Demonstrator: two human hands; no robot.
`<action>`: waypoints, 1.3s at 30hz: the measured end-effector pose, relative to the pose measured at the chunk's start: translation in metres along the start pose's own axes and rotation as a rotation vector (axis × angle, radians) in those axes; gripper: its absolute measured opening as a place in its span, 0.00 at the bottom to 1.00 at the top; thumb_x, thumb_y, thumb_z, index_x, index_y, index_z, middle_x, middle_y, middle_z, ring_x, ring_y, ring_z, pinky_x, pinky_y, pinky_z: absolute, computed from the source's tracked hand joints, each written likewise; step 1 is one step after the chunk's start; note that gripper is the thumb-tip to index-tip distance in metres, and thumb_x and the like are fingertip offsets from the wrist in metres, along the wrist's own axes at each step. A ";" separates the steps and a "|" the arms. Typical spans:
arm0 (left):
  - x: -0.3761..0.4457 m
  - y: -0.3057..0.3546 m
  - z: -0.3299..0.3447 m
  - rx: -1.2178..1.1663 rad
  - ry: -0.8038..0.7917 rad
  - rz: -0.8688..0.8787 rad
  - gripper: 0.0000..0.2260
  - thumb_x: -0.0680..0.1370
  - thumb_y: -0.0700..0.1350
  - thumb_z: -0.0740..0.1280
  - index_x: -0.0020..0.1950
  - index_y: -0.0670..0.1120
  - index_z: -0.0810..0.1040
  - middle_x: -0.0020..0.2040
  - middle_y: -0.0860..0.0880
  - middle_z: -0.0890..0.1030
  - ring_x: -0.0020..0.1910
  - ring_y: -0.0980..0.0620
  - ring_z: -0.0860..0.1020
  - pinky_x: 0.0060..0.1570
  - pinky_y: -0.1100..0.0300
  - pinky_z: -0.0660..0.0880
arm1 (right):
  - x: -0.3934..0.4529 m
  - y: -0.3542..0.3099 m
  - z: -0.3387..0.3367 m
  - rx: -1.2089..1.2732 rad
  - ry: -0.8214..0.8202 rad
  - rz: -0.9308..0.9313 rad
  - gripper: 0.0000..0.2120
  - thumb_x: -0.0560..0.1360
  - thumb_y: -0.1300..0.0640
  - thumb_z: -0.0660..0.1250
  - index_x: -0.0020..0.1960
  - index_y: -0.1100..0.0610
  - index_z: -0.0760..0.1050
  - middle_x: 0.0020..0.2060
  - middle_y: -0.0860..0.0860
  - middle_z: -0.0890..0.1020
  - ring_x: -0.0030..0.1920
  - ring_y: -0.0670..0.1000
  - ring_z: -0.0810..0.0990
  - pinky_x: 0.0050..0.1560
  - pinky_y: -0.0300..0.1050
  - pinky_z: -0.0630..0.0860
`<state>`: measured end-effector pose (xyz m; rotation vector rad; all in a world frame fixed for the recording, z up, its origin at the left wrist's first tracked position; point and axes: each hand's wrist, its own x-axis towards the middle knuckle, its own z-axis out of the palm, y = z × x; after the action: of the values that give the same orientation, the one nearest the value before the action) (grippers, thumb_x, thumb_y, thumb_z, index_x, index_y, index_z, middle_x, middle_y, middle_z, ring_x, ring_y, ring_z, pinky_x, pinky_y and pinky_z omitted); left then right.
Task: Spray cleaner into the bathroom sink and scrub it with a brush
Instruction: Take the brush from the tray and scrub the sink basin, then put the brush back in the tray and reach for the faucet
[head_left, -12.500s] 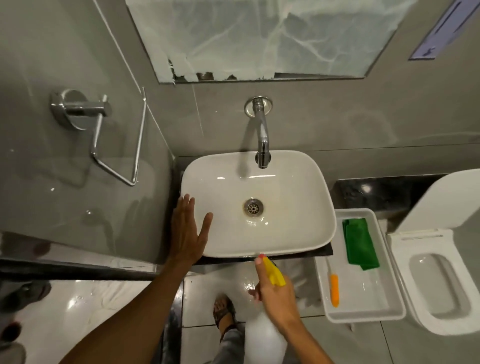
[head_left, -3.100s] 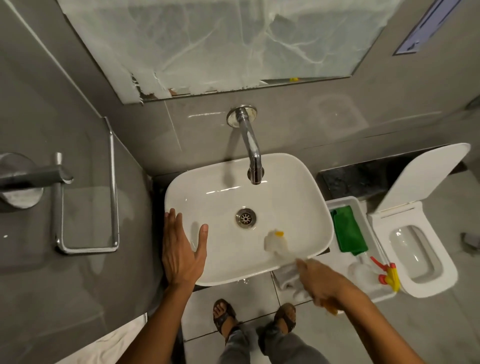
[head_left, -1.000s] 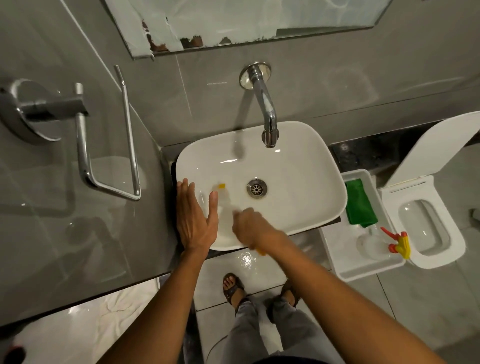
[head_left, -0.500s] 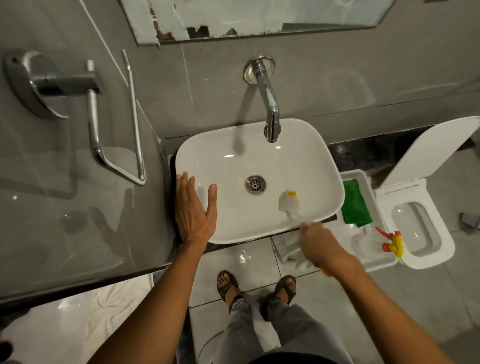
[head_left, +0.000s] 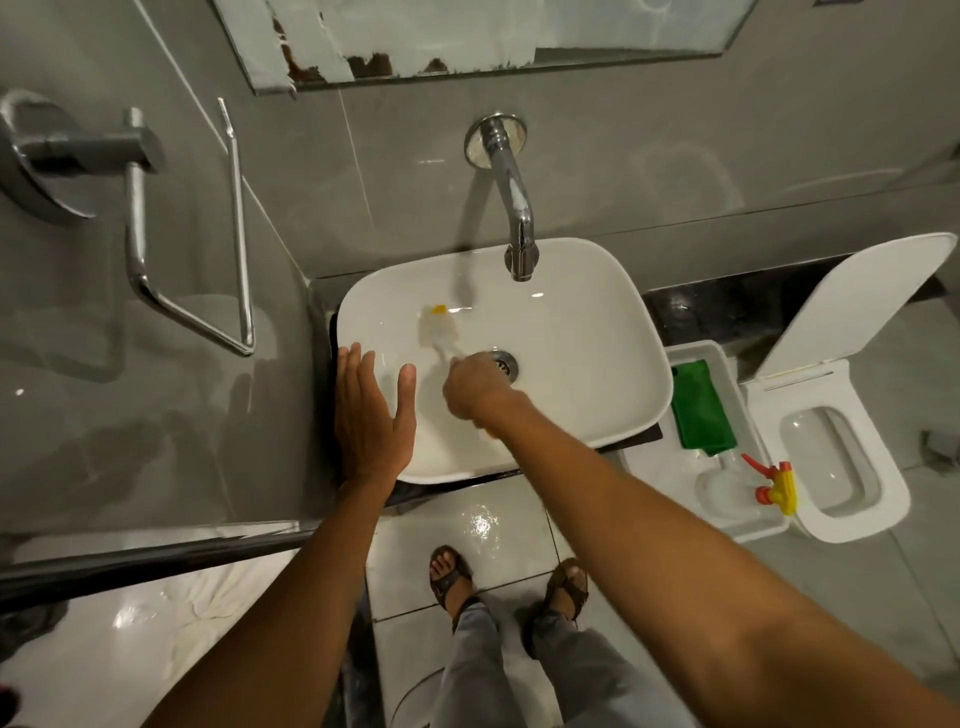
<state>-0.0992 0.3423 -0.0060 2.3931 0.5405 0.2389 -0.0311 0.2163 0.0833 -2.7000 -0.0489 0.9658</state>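
In sink (head_left: 597, 374): 1 brush (head_left: 435, 327), R hand (head_left: 475, 387) gripping; L hand (head_left: 371, 415) flat on rim.

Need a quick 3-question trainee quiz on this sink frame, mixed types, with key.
1. True or false: the spray bottle is in the right hand.
2. Where is the brush head? A) on the faucet B) in the sink's back-left area C) in the tray
3. Fill in: the left hand rests flat on the sink's ____ rim.

Key: 1 false, it lies in the white tray beside the green cloth; 2 B; 3 left.
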 end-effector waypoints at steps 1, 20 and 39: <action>0.000 0.001 0.000 -0.006 0.005 -0.001 0.46 0.81 0.76 0.43 0.83 0.42 0.67 0.87 0.45 0.64 0.88 0.46 0.57 0.85 0.47 0.59 | 0.006 0.013 -0.008 -0.034 0.044 -0.005 0.20 0.86 0.61 0.52 0.74 0.66 0.71 0.67 0.63 0.80 0.67 0.61 0.80 0.60 0.51 0.75; -0.051 0.047 0.034 0.146 -0.032 0.106 0.44 0.82 0.76 0.46 0.83 0.43 0.66 0.86 0.42 0.65 0.88 0.43 0.58 0.87 0.40 0.45 | -0.101 0.233 0.019 0.447 0.108 0.138 0.22 0.88 0.46 0.52 0.61 0.64 0.72 0.58 0.64 0.81 0.58 0.64 0.83 0.56 0.55 0.80; -0.095 0.249 0.184 0.087 -0.309 0.449 0.40 0.84 0.73 0.48 0.87 0.46 0.60 0.89 0.46 0.57 0.89 0.45 0.55 0.87 0.44 0.54 | -0.122 0.420 0.064 0.892 0.486 0.148 0.13 0.87 0.46 0.55 0.46 0.48 0.70 0.36 0.45 0.80 0.37 0.38 0.83 0.34 0.30 0.76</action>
<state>-0.0494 0.0222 0.0113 2.5472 -0.1355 0.0349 -0.1908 -0.1876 -0.0004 -2.0169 0.5456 0.2198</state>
